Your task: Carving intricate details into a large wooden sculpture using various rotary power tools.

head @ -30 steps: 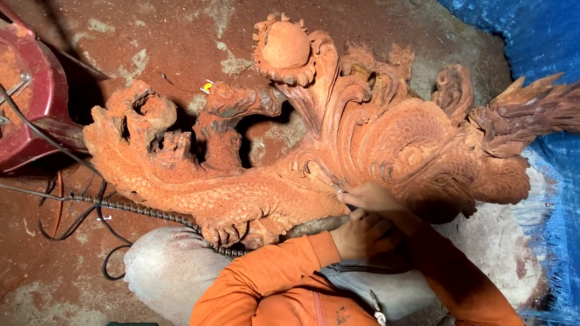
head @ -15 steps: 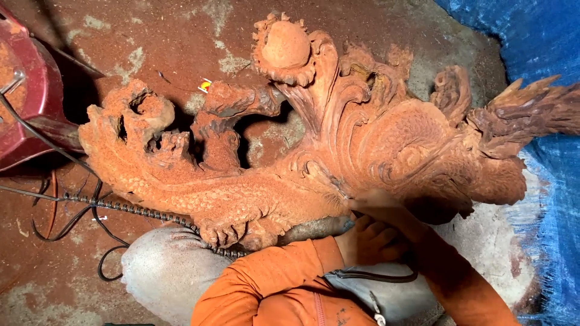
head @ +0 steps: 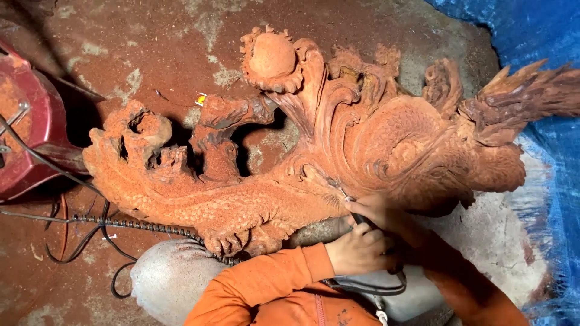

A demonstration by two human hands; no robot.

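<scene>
Both hands close around a slim dark carving tool (head: 356,212): the right hand (head: 377,212) pinches it pen-fashion near the tip, and the left hand (head: 360,250) wraps the shaft just behind, steadying it. Its thin bit meets the lower edge of the large reddish wooden carving (head: 338,151), at a point below the scrolled body and to the right of the long scaled tail. That carving lies flat on the dusty floor (head: 151,54) and fills most of the view, with a round ball in a flame-like collar at its top, feathery plumes reaching out on its right, and pierced, gnarled shapes at its left end. From the hands a grey cable (head: 368,287) loops back toward the orange sleeve (head: 266,281), and a dark ribbed flexible shaft (head: 139,224) runs leftward under the carving's lower edge, past loose black wires toward a red machine housing (head: 27,139) left of the carving. A blue tarpaulin (head: 544,36) lies beyond the plumes on the right. Judging by the bit's contact with the wood, fine detailing of the lower border looks to be the step in hand; the next stroke would call for light, even pressure and a firm brace from the rear hand, so the bit follows the existing groove without skating onto the finished scales.
</scene>
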